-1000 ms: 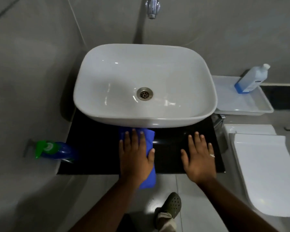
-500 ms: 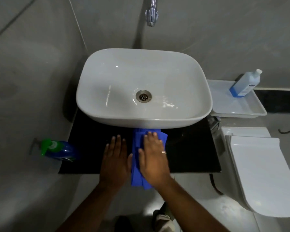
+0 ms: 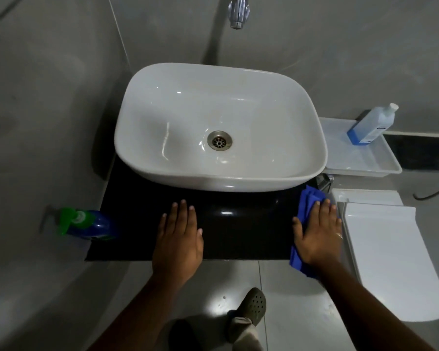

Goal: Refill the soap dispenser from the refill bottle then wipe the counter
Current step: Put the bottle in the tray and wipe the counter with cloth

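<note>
Your blue cloth (image 3: 307, 206) lies folded at the right end of the black counter (image 3: 238, 224), with one end pushed up toward the underside of the white basin (image 3: 221, 127) and the other end hanging over the counter's front edge. Your right hand (image 3: 317, 234) is pressed flat on top of it, fingers spread and straight, palm down, not curled around the fabric; a ring shows on one finger. Your left hand (image 3: 179, 239) lies flat and spread on the bare counter near the middle, well apart from the cloth, with nothing under it or in it.

The soap dispenser (image 3: 86, 224), blue with a green pump head, sits at the counter's far left end, against the grey wall. The refill bottle (image 3: 370, 125), blue with a white cap, stands tilted in the far corner of a white tray (image 3: 365, 168) to the right of the basin, off the counter.

A chrome tap (image 3: 237, 13) projects from the wall above the basin, and the drain (image 3: 219, 140) sits at the bowl's centre. A white toilet lid (image 3: 390, 262) lies just beside your right hand. Below, one foot in a dark perforated clog (image 3: 251, 305) stands on the glossy floor.
</note>
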Available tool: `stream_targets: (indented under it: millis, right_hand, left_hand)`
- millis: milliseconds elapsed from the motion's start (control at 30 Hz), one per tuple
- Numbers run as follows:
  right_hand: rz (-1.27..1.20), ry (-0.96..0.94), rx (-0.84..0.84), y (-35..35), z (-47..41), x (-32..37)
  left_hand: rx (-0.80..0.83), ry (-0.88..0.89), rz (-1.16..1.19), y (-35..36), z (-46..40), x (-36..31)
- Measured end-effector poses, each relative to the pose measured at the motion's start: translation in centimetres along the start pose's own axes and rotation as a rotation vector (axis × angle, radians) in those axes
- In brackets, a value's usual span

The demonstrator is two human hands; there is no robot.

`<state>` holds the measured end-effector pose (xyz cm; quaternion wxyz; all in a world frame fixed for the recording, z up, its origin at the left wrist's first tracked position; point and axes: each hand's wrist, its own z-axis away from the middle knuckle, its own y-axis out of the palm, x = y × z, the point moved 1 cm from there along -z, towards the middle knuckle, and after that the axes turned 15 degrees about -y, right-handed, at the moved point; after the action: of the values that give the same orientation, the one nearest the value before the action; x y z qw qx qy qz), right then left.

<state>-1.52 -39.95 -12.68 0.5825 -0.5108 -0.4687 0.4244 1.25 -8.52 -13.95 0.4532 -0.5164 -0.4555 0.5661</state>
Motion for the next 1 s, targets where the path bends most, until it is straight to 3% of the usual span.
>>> stream_targets:
  millis: [133, 300, 400, 567, 800, 1000]
  right_hand:
    - [0.001, 0.012, 0.031, 0.5, 0.6, 5.0]
    - [0.008, -0.446, 0.062, 2.5, 2.7, 15.6]
    - [0.071, -0.566, 0.079, 1.9, 2.6, 12.5]
    - [0.037, -0.299, 0.074, 0.8, 1.9, 2.1]
    - [-0.122, -0.238, 0.003, 0.2, 1.7, 2.2]
    - [-0.532, -0.146, -0.25, -1.4, 1.6, 1.1]
  left_hand:
    - [0.003, -0.009, -0.008, 0.0, 0.0, -0.2]
    - [-0.022, 0.011, -0.048, -0.1, 0.2, -0.3]
    - [-0.044, 0.03, -0.054, -0.2, 0.1, 0.0]
    - [-0.018, 0.025, -0.062, -0.3, 0.1, -0.1]
    - [-0.001, 0.047, 0.132, -0.9, 0.4, -1.1]
    - [0.078, 0.326, 0.204, -0.7, 1.8, -10.3]
